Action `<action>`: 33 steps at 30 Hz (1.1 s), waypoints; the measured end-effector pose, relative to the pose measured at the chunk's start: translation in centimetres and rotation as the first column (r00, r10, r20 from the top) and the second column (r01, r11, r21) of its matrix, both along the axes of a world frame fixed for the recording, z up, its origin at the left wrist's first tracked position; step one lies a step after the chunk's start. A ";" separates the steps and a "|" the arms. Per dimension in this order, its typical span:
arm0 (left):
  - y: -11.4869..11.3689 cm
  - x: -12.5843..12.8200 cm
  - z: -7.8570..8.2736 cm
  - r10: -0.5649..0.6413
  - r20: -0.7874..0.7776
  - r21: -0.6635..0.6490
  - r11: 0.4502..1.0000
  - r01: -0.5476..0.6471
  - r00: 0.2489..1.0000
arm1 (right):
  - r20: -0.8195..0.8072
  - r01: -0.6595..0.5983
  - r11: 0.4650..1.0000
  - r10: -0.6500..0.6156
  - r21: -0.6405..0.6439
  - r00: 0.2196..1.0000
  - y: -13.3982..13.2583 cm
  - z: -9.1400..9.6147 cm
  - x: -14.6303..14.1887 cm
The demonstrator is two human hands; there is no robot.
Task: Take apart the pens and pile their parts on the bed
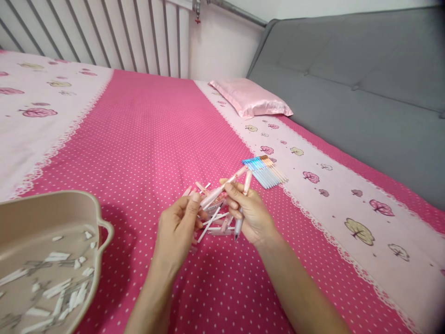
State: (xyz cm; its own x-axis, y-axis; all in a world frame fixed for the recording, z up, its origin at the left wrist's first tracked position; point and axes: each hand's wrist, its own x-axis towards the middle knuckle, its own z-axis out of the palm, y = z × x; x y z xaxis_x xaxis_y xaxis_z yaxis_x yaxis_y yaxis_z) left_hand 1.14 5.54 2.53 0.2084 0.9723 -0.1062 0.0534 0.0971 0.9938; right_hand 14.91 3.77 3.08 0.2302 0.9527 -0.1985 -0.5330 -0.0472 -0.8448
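Note:
My left hand (178, 226) pinches the lower end of a pink pen (212, 196) between thumb and fingers. The same pen runs up and to the right, where the thumb and fingers of my right hand (255, 212) close on its upper part. Tucked in the fingers of my right hand is a second pink pen (247, 182), its dark tip pointing down. Beneath both hands lies a loose pile of pink pen parts and white sticks (216, 221), partly hidden by my fingers. Just beyond my right hand, several blue and orange-brown pens (266, 172) lie side by side in a row.
At the lower left stands a beige basin (93, 208) with a handle, holding scattered small white and grey pieces. Pink dotted bedding (149, 120) covers the bed. A pink pillow (252, 97) lies farther back, beside a grey padded headboard (347, 93). A white radiator (104, 32) lines the wall.

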 end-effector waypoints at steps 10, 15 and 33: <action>0.2 -0.1 -0.4 0.010 -0.087 0.071 0.997 -0.004 0.996 | 0.012 0.037 0.999 -0.037 0.026 0.999 0.2 -0.1 0.0; 0.3 -0.5 -0.5 0.032 -0.154 0.028 0.999 -0.028 0.987 | 0.005 0.028 0.999 -0.029 0.047 1.000 0.0 -0.2 0.1; 0.4 -0.5 -0.5 -0.007 -0.096 -0.015 1.000 0.006 0.995 | 0.008 0.055 0.997 -0.056 0.056 0.998 0.1 -0.3 0.4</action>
State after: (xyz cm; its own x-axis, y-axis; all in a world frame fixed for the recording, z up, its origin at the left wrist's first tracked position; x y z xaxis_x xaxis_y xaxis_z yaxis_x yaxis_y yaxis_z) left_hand 0.62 5.96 2.01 0.2029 0.9691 -0.1402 0.1492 0.1109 0.9826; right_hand 15.31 3.87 2.77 0.2849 0.9479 -0.1426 -0.5250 0.0299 -0.8506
